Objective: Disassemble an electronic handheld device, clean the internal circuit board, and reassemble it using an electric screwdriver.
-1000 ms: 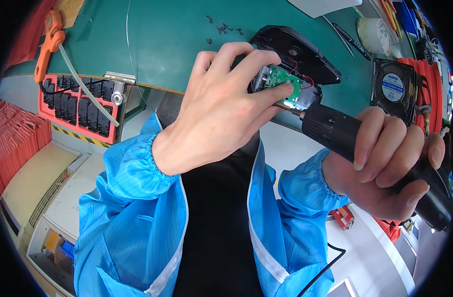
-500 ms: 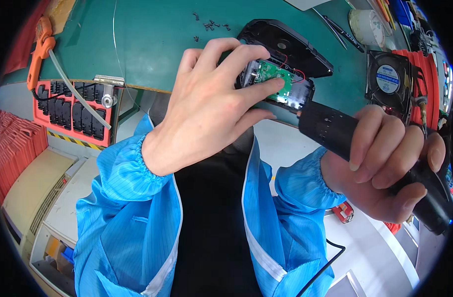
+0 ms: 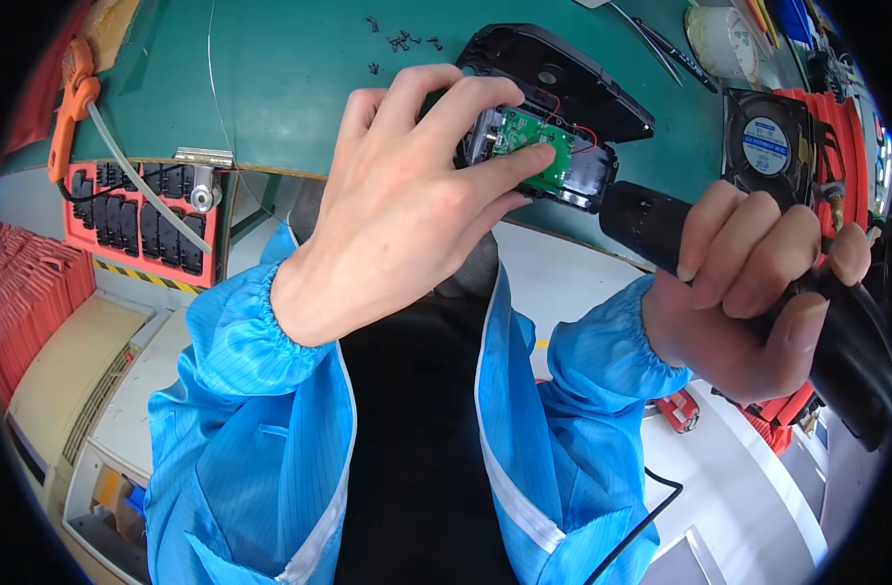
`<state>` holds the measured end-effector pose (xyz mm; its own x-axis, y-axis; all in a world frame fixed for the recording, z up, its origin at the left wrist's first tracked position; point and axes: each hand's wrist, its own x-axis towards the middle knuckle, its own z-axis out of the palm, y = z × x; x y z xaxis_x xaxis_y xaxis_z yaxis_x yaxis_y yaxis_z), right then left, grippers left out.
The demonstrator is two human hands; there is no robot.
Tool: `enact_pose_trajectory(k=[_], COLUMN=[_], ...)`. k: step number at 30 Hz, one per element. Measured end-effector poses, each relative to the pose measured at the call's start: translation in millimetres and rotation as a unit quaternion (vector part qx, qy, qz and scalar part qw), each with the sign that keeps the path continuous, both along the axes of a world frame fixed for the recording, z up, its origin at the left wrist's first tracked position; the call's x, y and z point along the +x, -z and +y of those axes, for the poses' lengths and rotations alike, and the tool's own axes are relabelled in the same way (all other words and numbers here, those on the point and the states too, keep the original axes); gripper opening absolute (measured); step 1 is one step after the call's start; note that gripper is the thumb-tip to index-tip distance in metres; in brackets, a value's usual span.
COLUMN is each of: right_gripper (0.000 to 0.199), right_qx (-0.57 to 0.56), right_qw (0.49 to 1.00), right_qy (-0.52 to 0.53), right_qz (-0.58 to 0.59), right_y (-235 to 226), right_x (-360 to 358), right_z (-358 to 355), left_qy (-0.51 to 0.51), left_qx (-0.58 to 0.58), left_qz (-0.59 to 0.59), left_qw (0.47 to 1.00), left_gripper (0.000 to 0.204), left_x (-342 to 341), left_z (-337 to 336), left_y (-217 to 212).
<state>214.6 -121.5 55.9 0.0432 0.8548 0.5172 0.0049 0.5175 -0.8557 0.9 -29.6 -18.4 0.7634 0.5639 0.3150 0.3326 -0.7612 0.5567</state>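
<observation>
My left hand (image 3: 417,195) grips a small black device housing (image 3: 582,175) with an exposed green circuit board (image 3: 532,146) and red wires, thumb pressing on the board. My right hand (image 3: 748,283) is wrapped around a black electric screwdriver (image 3: 660,219), whose front end points at the housing's right side. A black plastic cover (image 3: 553,78) lies on the green bench mat (image 3: 271,78) just behind the housing. Both arms wear blue sleeves.
Several small dark screws (image 3: 407,41) lie on the mat at the back. A black square fan (image 3: 768,136) sits on a red tray at right, a tape roll (image 3: 724,39) behind it. A red bin of black parts (image 3: 134,219) hangs left, near an orange tool (image 3: 71,107).
Both hands with the housing and the screwdriver have shifted slightly up and toward the bench; the grips stay the same.
</observation>
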Motion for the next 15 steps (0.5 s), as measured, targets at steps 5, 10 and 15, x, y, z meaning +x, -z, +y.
enact_pose_trajectory(k=[5,10,15], right_gripper=[0.032,0.030,0.033], right_qx=[-0.008,-0.001,0.005], right_qw=[1.000,0.997,0.992], right_qy=[0.003,-0.004,0.084], right_qz=[-0.019,-0.076,-0.095], right_y=[-1.2,-1.0,6.8], right_x=[-3.6,-7.1,-20.1], right_z=[0.1,6.0,8.5], left_qy=[-0.001,-0.004,-0.003], left_qx=[0.001,0.012,0.015], left_qz=[0.005,0.007,0.001], left_qw=[1.000,1.000,1.000], left_gripper=[0.039,0.037,0.037], left_x=[-0.9,-0.3,0.4], left_z=[-0.6,-0.4,0.7], left_y=[-0.9,-1.5,-1.7])
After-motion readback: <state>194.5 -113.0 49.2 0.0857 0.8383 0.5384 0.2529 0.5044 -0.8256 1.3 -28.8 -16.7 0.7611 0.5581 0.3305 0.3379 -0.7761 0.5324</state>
